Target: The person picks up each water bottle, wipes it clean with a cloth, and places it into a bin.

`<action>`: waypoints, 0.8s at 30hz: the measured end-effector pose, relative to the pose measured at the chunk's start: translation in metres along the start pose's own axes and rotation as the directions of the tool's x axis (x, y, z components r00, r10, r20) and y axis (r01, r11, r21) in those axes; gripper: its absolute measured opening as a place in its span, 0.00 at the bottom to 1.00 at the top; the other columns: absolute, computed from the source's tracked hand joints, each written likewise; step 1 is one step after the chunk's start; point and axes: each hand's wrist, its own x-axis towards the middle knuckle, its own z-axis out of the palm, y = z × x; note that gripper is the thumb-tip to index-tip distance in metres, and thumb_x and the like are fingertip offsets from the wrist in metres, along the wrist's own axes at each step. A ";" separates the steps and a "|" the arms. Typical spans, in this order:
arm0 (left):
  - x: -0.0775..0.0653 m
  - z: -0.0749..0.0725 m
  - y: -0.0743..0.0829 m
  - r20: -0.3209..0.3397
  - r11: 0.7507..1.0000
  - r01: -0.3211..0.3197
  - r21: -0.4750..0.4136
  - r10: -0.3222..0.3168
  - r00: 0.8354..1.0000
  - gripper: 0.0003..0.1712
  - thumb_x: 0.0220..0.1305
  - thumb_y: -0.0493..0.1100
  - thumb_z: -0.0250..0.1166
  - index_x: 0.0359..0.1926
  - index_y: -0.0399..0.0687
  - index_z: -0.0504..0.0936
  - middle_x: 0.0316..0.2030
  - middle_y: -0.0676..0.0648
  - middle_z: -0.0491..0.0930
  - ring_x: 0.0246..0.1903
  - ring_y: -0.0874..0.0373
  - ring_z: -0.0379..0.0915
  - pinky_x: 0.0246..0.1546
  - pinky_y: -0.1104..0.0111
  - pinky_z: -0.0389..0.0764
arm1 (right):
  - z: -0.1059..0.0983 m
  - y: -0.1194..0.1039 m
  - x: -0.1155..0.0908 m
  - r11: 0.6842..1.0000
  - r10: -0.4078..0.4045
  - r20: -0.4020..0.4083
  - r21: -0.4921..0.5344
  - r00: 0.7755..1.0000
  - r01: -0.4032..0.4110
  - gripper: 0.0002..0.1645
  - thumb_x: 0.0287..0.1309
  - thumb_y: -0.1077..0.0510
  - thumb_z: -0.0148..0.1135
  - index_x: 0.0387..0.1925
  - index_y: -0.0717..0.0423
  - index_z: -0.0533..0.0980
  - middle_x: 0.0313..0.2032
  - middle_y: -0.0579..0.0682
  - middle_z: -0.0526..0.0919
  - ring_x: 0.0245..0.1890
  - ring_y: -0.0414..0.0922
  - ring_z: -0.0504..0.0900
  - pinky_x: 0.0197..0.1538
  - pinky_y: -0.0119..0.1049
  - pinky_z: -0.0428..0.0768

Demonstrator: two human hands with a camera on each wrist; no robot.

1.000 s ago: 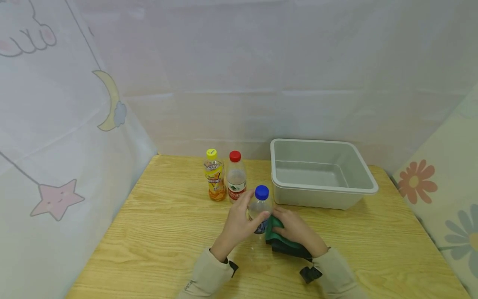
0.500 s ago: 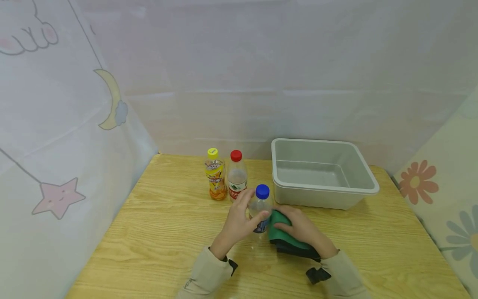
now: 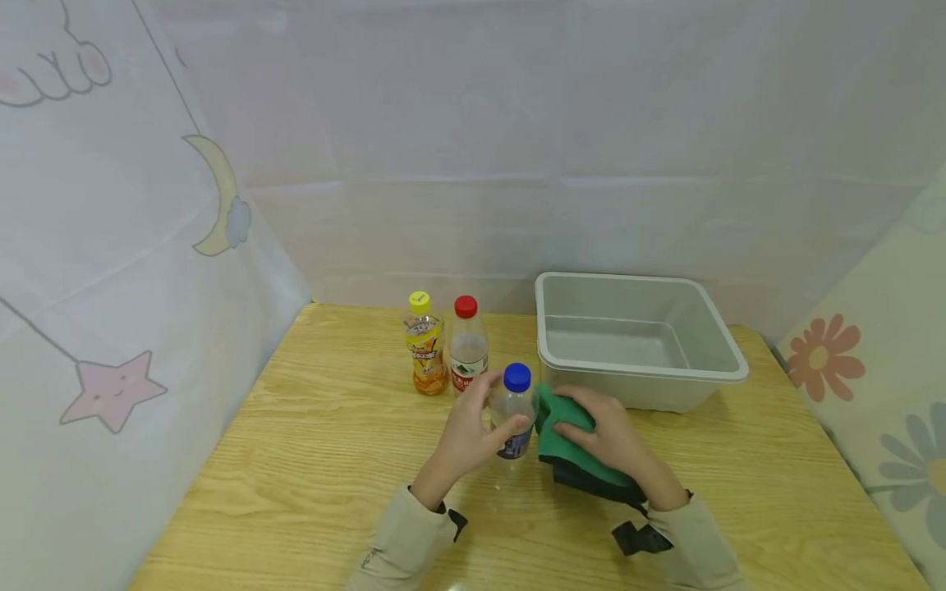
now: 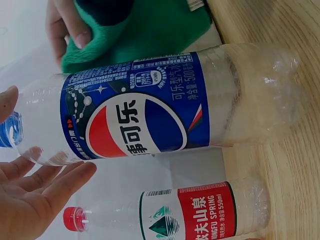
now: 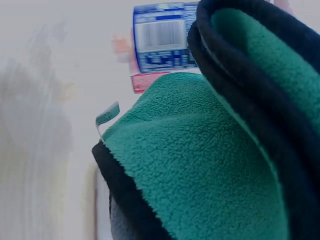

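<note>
A clear cola bottle with a blue cap and blue label stands upright on the table. My left hand holds it around the shoulder, thumb on the near side; the left wrist view shows the label facing out below the fingers. On the bottle's right, my right hand grips a folded green towel with black edging, its thumb over the top. One corner of the towel reaches up beside the bottle. In the right wrist view the towel fills much of the picture and hides the hand.
Behind the left hand stand a red-capped water bottle and a yellow-capped orange drink bottle. A grey plastic bin sits at the back right of the wooden table. A printed curtain hangs behind.
My right hand has lifted the towel slightly and shifted it right and away from me, with more green showing. The left hand and the cola bottle stay nearly where they were.
</note>
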 end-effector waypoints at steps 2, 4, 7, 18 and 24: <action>0.000 -0.001 -0.001 -0.006 1.000 -0.011 -0.001 0.011 1.000 0.31 0.57 0.47 0.65 0.58 0.39 0.66 0.52 0.43 0.69 0.51 0.47 0.68 0.44 0.61 0.77 | -0.004 -0.003 0.002 1.000 0.000 -0.018 -0.003 1.000 0.000 0.26 0.41 0.62 0.71 0.47 0.60 0.75 0.43 0.55 0.80 0.40 0.51 0.79 0.36 0.43 0.78; 0.000 -0.001 -0.001 -0.013 1.000 -0.018 -0.009 0.018 1.000 0.31 0.56 0.46 0.66 0.58 0.39 0.67 0.52 0.43 0.68 0.50 0.46 0.68 0.43 0.64 0.78 | -0.009 -0.005 0.004 1.000 -0.001 -0.032 -0.002 0.999 0.001 0.27 0.41 0.63 0.71 0.47 0.60 0.75 0.44 0.56 0.80 0.39 0.51 0.79 0.35 0.42 0.78; 0.000 -0.002 -0.001 -0.018 1.000 -0.010 -0.026 0.009 1.000 0.30 0.56 0.45 0.66 0.58 0.39 0.68 0.51 0.41 0.67 0.50 0.46 0.67 0.43 0.64 0.78 | -0.014 -0.008 0.007 1.000 -0.004 -0.047 -0.001 0.999 0.004 0.28 0.40 0.64 0.71 0.48 0.60 0.75 0.44 0.56 0.80 0.40 0.50 0.79 0.34 0.42 0.78; -0.001 -0.004 -0.003 -0.019 0.999 -0.014 -0.040 0.014 1.000 0.32 0.57 0.44 0.65 0.59 0.40 0.66 0.51 0.44 0.68 0.50 0.48 0.67 0.43 0.64 0.78 | -0.020 -0.016 0.013 0.999 -0.041 -0.094 0.015 0.995 0.042 0.30 0.37 0.64 0.72 0.49 0.60 0.74 0.45 0.56 0.79 0.41 0.50 0.79 0.35 0.43 0.78; -0.002 -0.006 -0.004 -0.016 0.998 -0.038 -0.048 0.038 0.999 0.30 0.57 0.45 0.65 0.58 0.41 0.67 0.51 0.44 0.71 0.50 0.48 0.68 0.43 0.64 0.78 | -0.021 -0.018 0.016 0.998 -0.059 -0.107 0.015 0.993 0.061 0.30 0.38 0.64 0.72 0.49 0.60 0.74 0.45 0.56 0.80 0.38 0.49 0.80 0.33 0.42 0.78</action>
